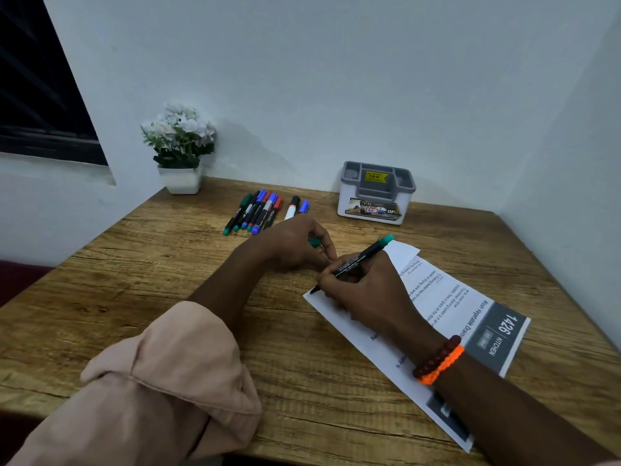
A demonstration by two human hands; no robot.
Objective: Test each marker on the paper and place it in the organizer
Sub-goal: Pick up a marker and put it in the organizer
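A: What colour is the marker (361,258) showing?
B: It's showing a black barrel with a teal end cap, lying toward two o'clock. The paper (447,297) is showing white with black print and a dark grey band with white lettering.
A: And at eleven o'clock?
B: The markers (255,211) are showing black barrels with green, blue and red caps; one is white. The organizer (374,193) is showing grey over white, wearing a yellow sticker. The surface (151,264) is showing brown wood grain. The bracelets (438,361) are glowing orange and dark red; the sleeve (161,381) is looking pale peach.

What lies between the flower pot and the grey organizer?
In the head view, a row of markers lies on the table between the flower pot and the organizer.
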